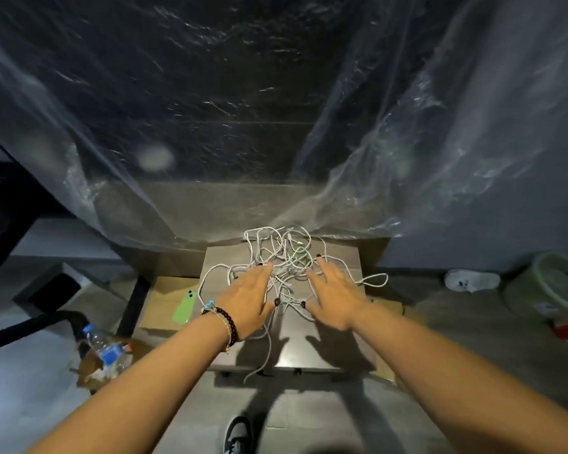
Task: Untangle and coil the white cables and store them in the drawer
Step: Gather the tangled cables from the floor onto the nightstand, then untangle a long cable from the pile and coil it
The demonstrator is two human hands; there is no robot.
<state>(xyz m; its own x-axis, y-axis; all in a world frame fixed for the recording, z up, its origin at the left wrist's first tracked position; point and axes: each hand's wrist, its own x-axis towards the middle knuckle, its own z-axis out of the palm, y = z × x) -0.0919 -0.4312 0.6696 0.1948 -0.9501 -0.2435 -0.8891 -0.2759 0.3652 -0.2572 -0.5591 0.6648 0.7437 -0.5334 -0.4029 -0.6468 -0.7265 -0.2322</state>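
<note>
Plastic sheeting (210,93), clear and creased, hangs across the upper view over a dark surface; what lies behind it cannot be made out. Its lower edge drapes down to the back of the cabinet.

Cabinet (309,339): low, grey-brown, flat top, seen from above. Its front face is cut off from view, so no drawer can be confirmed. Small dark feet or castors show at the near edge.

Cables (276,253): white, thin, several lengths knotted into one loose tangle on the rear half of the cabinet top. One pale green strand runs through the middle. A loop hangs over the right edge and one length trails over the near edge towards the floor. How many cables there are cannot be told.

Left hand (253,296): palm down, fingers spread and straight, resting on the left side of the tangle, gripping nothing. Dark nails; beaded bracelets at the wrist.

Right hand (333,293): palm down, fingers spread and straight, on the right side of the tangle, gripping nothing.

Cardboard (164,306) lies flat left of the cabinet with a green phone (184,306) on it, camera side up.

Bottle (102,348), clear with blue label, lies lower left.

Shoe (238,434), partly cut off at the bottom edge.
</note>
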